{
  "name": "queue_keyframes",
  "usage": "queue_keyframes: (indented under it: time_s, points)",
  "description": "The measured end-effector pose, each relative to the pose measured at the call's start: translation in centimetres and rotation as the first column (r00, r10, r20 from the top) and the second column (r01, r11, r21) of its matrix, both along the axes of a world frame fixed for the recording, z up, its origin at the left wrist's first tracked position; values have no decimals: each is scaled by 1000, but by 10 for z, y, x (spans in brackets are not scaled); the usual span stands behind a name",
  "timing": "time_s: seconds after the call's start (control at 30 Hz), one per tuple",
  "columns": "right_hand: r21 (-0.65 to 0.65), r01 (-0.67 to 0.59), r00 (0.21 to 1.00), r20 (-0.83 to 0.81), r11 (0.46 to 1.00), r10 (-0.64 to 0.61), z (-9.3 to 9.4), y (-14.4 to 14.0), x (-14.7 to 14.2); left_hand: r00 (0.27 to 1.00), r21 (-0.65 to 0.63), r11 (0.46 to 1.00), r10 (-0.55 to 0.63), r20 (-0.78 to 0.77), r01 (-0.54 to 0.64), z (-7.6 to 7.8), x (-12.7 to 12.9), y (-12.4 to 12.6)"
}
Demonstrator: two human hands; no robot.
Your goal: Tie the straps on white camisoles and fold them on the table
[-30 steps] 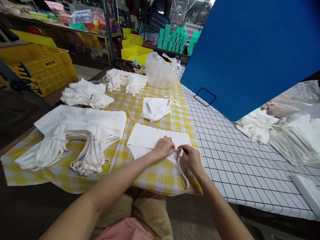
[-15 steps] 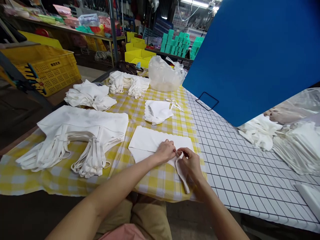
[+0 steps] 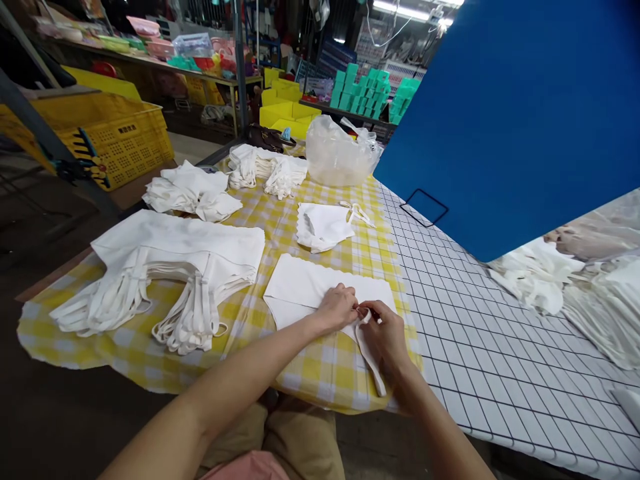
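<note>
A white strappy top [image 3: 295, 283] lies spread on the yellow checked tablecloth [image 3: 310, 373] in front of me. My left hand [image 3: 339, 309] rests on its right part, fingertips pinched where the strap meets the cloth. Right beside it, my right hand [image 3: 386, 328] pinches the same white strap [image 3: 369, 360] between thumb and fingers, and the strap's loop hangs down toward the table edge. The fingertips of both hands nearly touch, and the exact spot they hold is partly hidden. Just beyond lies a folded white top [image 3: 324, 227] with its straps to the right.
To the left is a stack of white tops [image 3: 185, 240] with straps hanging forward; further back are more white piles [image 3: 193, 190]. A clear plastic bag [image 3: 340, 153] stands behind. A large blue board [image 3: 515, 120] overhangs the grid-patterned cloth [image 3: 480, 347] on the right.
The view has shifted slightly, so everything appears a little further right. Both hands keep their pinch at the strap, with hardly any movement against the top.
</note>
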State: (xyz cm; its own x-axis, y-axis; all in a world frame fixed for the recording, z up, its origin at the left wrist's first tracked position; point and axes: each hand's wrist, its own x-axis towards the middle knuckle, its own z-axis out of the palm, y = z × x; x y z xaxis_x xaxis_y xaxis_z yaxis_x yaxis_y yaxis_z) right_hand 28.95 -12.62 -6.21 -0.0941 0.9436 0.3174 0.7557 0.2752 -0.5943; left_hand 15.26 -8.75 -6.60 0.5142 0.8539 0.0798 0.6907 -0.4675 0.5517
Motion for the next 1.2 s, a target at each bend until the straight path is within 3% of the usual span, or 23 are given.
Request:
queue_keyframes:
  time_s: [0.33, 0.47, 0.57, 0.63, 0.7, 0.77, 0.8, 0.87, 0.97, 1.07, 1.2]
  points:
    - [79, -120, 982, 158, 990, 107, 1, -4, 12, 996, -29, 999, 39, 84, -37, -2, 1, -1]
    - [11, -66, 996, 55, 998, 66, 4, -11, 10, 995, -35, 999, 43, 95, -40, -2, 1, -3]
    - [-174, 63, 983, -157, 983, -91, 8, -19, 5, 995, -39, 999, 32, 99, -28, -2, -2, -4]
    - [-366, 65, 893, -394, 929, -218, 14, -27, 1, 996, -33, 999, 0, 91, 3, -2, -6, -6]
    - [-512, -49, 724, -609, 857, -323, 22, -37, -2, 996, -22, 998, -52, 78, 54, -1, -11, -7]
    - [-564, -170, 578, -721, 808, -382, 30, -51, -2, 992, 0, 994, -109, 68, 110, 0, -18, -10]
    - [-570, -197, 541, -742, 798, -396, 33, -60, -2, 989, 17, 991, -137, 61, 136, 1, -20, -12]
    - [-573, -168, 557, -727, 802, -403, 36, -80, 0, 982, 54, 981, -189, 28, 187, 3, -24, -17]
    - [-573, -10, 657, -622, 819, -427, 32, -114, 2, 974, 86, 970, -222, -43, 225, 6, -26, -25]
    - [-540, 121, 672, -573, 833, -469, 21, -149, 1, 971, 42, 970, -237, -45, 239, 8, -30, -29]
    - [-518, 244, 682, -510, 820, -525, 3, -190, -1, 990, -40, 989, -139, 38, 140, 10, -58, -34]
